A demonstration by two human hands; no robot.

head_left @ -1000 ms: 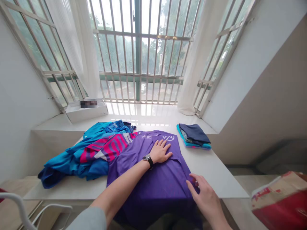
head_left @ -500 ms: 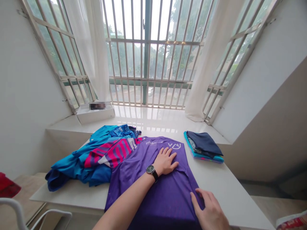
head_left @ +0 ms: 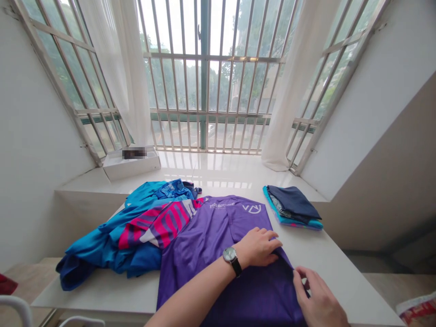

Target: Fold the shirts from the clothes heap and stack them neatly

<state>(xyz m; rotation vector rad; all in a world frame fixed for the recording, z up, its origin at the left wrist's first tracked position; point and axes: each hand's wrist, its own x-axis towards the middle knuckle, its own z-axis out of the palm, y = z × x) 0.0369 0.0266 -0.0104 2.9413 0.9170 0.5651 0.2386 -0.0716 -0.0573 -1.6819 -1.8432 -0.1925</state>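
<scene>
A purple T-shirt with white lettering and a round white logo lies spread on the white table. My left hand, with a black-strapped watch at the wrist, rests on the shirt near its right edge, fingers stretched and slightly apart. Lower down, my right hand pinches that same edge between thumb and fingers. The shirt's bottom part runs out of view. To its left, touching it, is a loose heap of blue clothes with a pink-and-white striped garment on it.
A folded stack of clothes, navy on top, stands at the right back. Behind the table, a white box sits on the sill under barred windows with curtains. White curved metal rails are at lower left.
My left hand has slid right and toward me, from the shirt's upper middle to its right edge. My right hand has shifted right and now pinches that edge. The view has moved slightly.
</scene>
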